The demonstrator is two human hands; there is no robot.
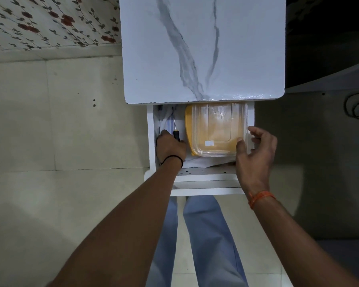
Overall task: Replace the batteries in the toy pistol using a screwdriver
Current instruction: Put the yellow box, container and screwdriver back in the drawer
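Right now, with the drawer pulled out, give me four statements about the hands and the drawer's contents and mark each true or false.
1. The left hand grips the screwdriver in the drawer. True.
2. The right hand holds the toy pistol. False: it touches the clear container; no pistol shows.
3. The container lies right of the screwdriver. True.
4. The container sits on the marble tabletop. False: it is in the drawer.
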